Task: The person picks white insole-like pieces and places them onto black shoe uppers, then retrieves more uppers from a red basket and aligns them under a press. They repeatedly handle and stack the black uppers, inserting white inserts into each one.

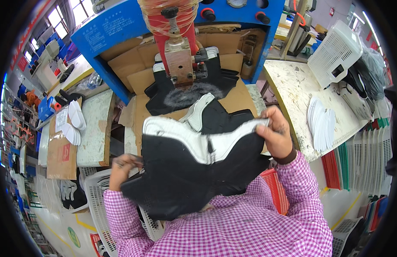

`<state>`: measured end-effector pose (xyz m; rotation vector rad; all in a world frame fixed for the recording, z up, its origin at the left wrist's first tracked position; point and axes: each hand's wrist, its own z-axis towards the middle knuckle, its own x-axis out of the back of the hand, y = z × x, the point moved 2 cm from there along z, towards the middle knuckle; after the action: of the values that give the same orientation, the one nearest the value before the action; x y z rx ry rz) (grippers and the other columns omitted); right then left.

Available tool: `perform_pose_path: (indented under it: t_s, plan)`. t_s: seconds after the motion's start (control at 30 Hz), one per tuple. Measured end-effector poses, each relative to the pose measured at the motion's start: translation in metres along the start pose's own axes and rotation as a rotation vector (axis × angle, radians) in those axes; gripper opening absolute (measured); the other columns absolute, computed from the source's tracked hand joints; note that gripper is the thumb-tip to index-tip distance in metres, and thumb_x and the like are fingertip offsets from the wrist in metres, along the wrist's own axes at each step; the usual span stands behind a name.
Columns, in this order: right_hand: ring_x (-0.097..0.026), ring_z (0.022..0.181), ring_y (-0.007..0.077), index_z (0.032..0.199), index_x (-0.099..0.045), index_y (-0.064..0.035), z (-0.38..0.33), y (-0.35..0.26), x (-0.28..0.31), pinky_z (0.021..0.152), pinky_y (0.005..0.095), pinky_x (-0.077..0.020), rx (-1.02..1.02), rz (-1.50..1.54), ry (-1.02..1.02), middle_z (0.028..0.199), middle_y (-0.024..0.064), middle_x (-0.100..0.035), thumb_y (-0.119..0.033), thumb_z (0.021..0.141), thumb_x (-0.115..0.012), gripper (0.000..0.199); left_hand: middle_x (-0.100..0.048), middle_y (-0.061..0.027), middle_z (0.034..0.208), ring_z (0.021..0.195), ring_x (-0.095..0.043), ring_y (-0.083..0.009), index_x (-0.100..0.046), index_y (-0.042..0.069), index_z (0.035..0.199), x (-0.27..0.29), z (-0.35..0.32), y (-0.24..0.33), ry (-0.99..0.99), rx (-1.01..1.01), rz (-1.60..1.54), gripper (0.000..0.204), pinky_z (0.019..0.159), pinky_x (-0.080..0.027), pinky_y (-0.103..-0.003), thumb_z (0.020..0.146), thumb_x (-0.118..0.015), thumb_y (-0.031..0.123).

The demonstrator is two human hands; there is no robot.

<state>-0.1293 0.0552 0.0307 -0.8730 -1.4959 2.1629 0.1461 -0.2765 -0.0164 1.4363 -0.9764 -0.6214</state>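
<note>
I hold a flat black shoe upper (177,175) with a white curved edge in front of my chest, stretched between both hands. My right hand (276,133) pinches its white right corner between thumb and fingers. My left hand (122,169), slightly blurred, grips the black left edge; its fingertips are partly hidden. Just behind, another black upper with white trim (224,118) shows, partly covered by the held one. Farther back, more black uppers (158,100) lie on cardboard under the metal head (180,64) of a blue machine; a greyish fuzzy patch marks the front one.
The blue machine frame (117,32) arches around a cardboard-lined bed (239,96). On the right table (288,81) are white cut pieces (320,124) and a white plastic basket (337,53). At left stand a side table (93,137) and a white crate (98,201). A red basket (276,190) is beside my right arm.
</note>
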Motion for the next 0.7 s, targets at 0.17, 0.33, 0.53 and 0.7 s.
perform_pose_path:
  t_s: [0.17, 0.33, 0.53, 0.7]
  plan:
    - [-0.059, 0.081, 0.0085, 0.102, -0.046, -0.0058, 0.019, 0.032, 0.006, 0.074, 0.0201, -0.0470, -0.092, 0.062, 0.186, 0.091, 0.0044, -0.062, 0.000, 0.086, -0.062, 0.024, -0.064, -0.0177, 0.107, 0.091, -0.065, -0.0275, -0.055, -0.001, 0.112, -0.075, -0.026, 0.016, -0.161, 0.148, -0.241, 0.031, 0.079, -0.055, -0.040, 0.082, -0.048, -0.003]
    - [-0.056, 0.077, 0.0080, 0.123, -0.047, 0.0019, 0.020, 0.050, 0.010, 0.073, 0.0201, -0.0467, -0.005, -0.268, 0.130, 0.089, 0.0022, -0.060, -0.008, 0.090, -0.061, 0.037, -0.061, -0.0182, 0.113, 0.100, -0.064, -0.0339, -0.047, -0.002, 0.124, -0.123, -0.021, 0.031, -0.065, -0.003, -0.947, 0.035, 0.081, -0.056, -0.047, 0.089, -0.048, 0.003]
    - [-0.065, 0.097, 0.0290, 0.143, -0.028, 0.0006, -0.009, 0.040, 0.018, 0.071, 0.0301, -0.0550, -0.269, 0.257, -0.245, 0.119, 0.0186, -0.058, -0.027, 0.096, -0.052, 0.059, -0.065, -0.0172, 0.104, 0.087, -0.068, -0.0320, -0.053, -0.002, 0.113, -0.106, 0.013, 0.026, 0.100, -0.040, -1.031, 0.024, 0.070, -0.059, -0.045, 0.090, -0.048, 0.005]
    - [-0.068, 0.082, 0.0231, 0.124, -0.046, 0.0011, -0.015, 0.036, 0.008, 0.060, 0.0266, -0.0541, -0.390, 0.067, -0.029, 0.105, 0.0145, -0.064, -0.025, 0.092, -0.058, 0.042, -0.065, -0.0141, 0.102, 0.084, -0.068, -0.0284, -0.054, -0.002, 0.112, -0.115, 0.034, 0.025, 0.244, -0.155, -0.983, 0.025, 0.071, -0.060, -0.042, 0.087, -0.053, -0.002]
